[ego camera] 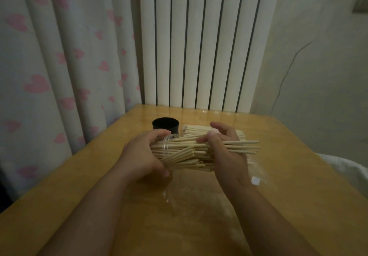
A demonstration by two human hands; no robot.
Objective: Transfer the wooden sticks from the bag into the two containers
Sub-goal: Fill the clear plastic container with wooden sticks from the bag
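My left hand (142, 155) grips a clear plastic container (168, 142) held on its side above the table, its mouth facing right. A thick bundle of pale wooden sticks (191, 154) lies horizontally, its left ends inside that container. My right hand (227, 152) is closed around the bundle's right part, with stick ends poking out past the fingers. A black round container (165, 126) stands upright behind my left hand. More sticks (196, 130) lie in a pile just right of the black container. The clear plastic bag (199, 194) lies flat on the table below my hands.
The yellow wooden table (83, 178) sits against a white radiator (199, 42) and a curtain with pink hearts (49, 66) on the left. A white cloth (350, 168) shows at the right edge of the table.
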